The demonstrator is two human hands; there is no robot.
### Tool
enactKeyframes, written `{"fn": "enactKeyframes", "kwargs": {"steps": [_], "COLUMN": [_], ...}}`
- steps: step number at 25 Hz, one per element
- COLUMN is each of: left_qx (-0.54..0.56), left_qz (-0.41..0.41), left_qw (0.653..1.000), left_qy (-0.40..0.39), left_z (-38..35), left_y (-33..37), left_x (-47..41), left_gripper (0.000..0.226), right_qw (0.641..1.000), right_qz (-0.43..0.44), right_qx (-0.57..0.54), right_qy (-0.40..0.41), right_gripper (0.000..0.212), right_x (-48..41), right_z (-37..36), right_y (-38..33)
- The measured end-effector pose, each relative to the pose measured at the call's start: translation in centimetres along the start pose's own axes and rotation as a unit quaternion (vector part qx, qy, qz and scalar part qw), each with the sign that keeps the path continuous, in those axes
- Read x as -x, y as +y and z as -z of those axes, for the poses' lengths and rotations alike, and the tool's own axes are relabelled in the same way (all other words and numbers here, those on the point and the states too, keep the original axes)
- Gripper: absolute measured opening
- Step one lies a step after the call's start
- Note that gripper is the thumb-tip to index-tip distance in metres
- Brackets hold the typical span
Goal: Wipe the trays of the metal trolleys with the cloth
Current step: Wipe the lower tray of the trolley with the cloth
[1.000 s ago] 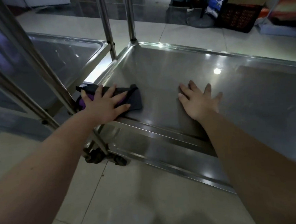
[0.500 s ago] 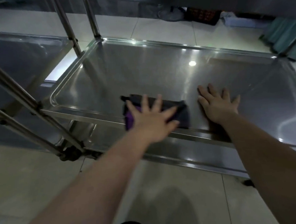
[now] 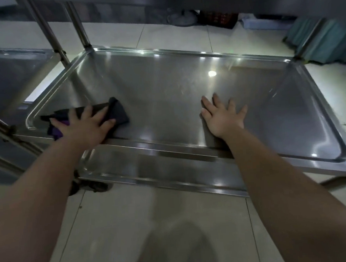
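Observation:
A shiny steel trolley tray [image 3: 175, 86] fills the middle of the view. My left hand [image 3: 82, 126] lies flat with spread fingers on a dark grey and purple cloth [image 3: 116, 112], pressing it onto the tray near its front left corner. My right hand [image 3: 224, 117] rests flat on the bare tray surface, fingers straight and spread, near the front rim. A lower tray [image 3: 160, 170] of the same trolley shows below the front rim.
A second trolley's tray [image 3: 13, 80] stands to the left, with upright steel posts [image 3: 78, 23] between the two. A caster wheel [image 3: 96, 186] sits on the tiled floor [image 3: 153, 223]. A dark crate [image 3: 220, 18] and a teal cloth bundle [image 3: 324, 40] lie beyond.
My left hand has slid the cloth leftward along the front of the tray, back toward the left corner. My right hand has stayed flat on the tray.

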State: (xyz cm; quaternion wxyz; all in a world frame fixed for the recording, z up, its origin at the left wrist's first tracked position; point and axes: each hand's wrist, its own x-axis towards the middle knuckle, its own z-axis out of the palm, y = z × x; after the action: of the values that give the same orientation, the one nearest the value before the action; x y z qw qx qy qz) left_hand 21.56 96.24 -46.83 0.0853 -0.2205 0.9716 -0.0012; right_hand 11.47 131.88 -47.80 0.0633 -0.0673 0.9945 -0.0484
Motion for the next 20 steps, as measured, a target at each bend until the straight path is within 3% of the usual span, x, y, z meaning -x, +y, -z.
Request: {"fn": "enactKeyframes", "kwargs": {"steps": [2, 3, 5, 6, 7, 8, 10, 13, 16, 18, 20], "left_qx": [0.0, 0.0, 0.005, 0.007, 0.025, 0.069, 0.186, 0.227, 0.201, 0.175, 0.13], "left_qz": [-0.078, -0.141, -0.251, -0.28, -0.294, -0.297, -0.272, -0.191, -0.263, -0.32, -0.343], "left_qw": [0.997, 0.99, 0.968, 0.959, 0.953, 0.95, 0.944, 0.944, 0.935, 0.925, 0.925], "left_qy": [0.01, 0.012, -0.02, -0.049, -0.07, -0.071, 0.017, 0.143, 0.126, 0.104, 0.096], "left_z": [-0.5, -0.7, -0.8, -0.3, 0.5, 1.4, 3.1, 4.1, 2.9, 1.6, 0.4], "left_y": [7.9, 12.5, 20.9, 23.6, 24.8, 24.6, 21.5, 15.9, 17.6, 20.6, 22.8], "left_x": [2.9, 5.2, 10.1, 11.7, 12.2, 11.8, 9.6, 5.6, 4.8, 5.1, 5.7], "left_gripper": [0.061, 0.061, 0.058, 0.056, 0.054, 0.051, 0.043, 0.037, 0.036, 0.037, 0.041], "right_qw": [0.997, 0.985, 0.913, 0.877, 0.868, 0.883, 0.929, 0.991, 0.997, 0.996, 0.998], "right_qz": [-0.001, -0.014, -0.067, -0.086, -0.085, -0.072, -0.029, 0.06, 0.078, 0.083, 0.031], "right_qx": [-0.075, -0.167, -0.397, -0.468, -0.486, -0.464, -0.36, -0.116, 0.002, 0.027, 0.047], "right_qy": [-0.016, -0.031, -0.064, -0.065, -0.045, -0.002, 0.084, 0.018, 0.003, 0.035, 0.04], "right_gripper": [0.052, 0.054, 0.063, 0.064, 0.058, 0.05, 0.041, 0.048, 0.058, 0.057, 0.055], "right_x": [-0.2, -0.1, 0.3, 0.6, 0.9, 1.1, 1.6, 5.1, 8.1, 8.0, 7.7], "right_z": [0.4, 1.0, 3.0, 4.2, 5.4, 6.4, 7.0, 3.2, -0.2, 0.7, 1.9], "right_y": [0.1, 0.4, 1.6, 2.2, 2.7, 2.9, 2.3, -2.8, -3.9, 1.2, 9.6]}}
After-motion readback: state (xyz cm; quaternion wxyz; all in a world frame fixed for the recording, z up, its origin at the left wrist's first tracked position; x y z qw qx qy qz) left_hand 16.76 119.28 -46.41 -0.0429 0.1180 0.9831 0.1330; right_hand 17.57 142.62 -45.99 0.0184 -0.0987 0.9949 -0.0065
